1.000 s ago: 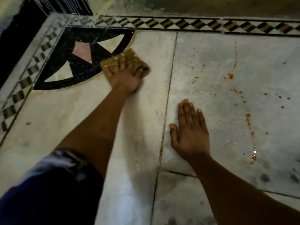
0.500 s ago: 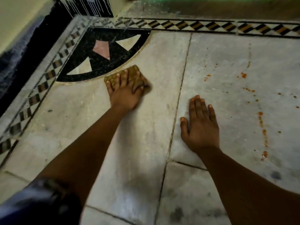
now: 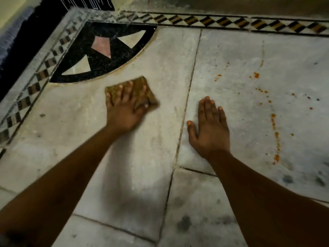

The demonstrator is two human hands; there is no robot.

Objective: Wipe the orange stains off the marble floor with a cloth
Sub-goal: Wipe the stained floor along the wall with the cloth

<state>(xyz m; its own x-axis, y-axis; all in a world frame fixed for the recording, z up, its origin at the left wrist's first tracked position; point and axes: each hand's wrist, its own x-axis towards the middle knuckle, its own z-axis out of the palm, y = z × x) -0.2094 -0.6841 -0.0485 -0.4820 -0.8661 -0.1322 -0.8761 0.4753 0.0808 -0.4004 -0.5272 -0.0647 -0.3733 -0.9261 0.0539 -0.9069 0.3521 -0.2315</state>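
My left hand (image 3: 124, 107) presses flat on a folded brownish-yellow cloth (image 3: 142, 86) on the pale marble floor (image 3: 151, 148), just below the black inlay. Its fingers lie spread and fairly straight over the cloth. My right hand (image 3: 210, 129) rests palm down, fingers straight, on the slab to the right of the floor joint, and holds nothing. Orange stains (image 3: 275, 136) run in a dotted trail down the right slab, with more orange spots (image 3: 256, 75) farther up. The stains lie to the right of my right hand, apart from the cloth.
A black quarter-circle inlay (image 3: 99, 59) with pink and cream triangles fills the far-left corner. A chequered border strip (image 3: 231, 22) runs along the far wall and down the left side. Dark smudges (image 3: 184, 223) mark the near slabs.
My left hand has slid the cloth toward me, away from the black inlay onto plain marble. My right hand has stayed flat on the floor.
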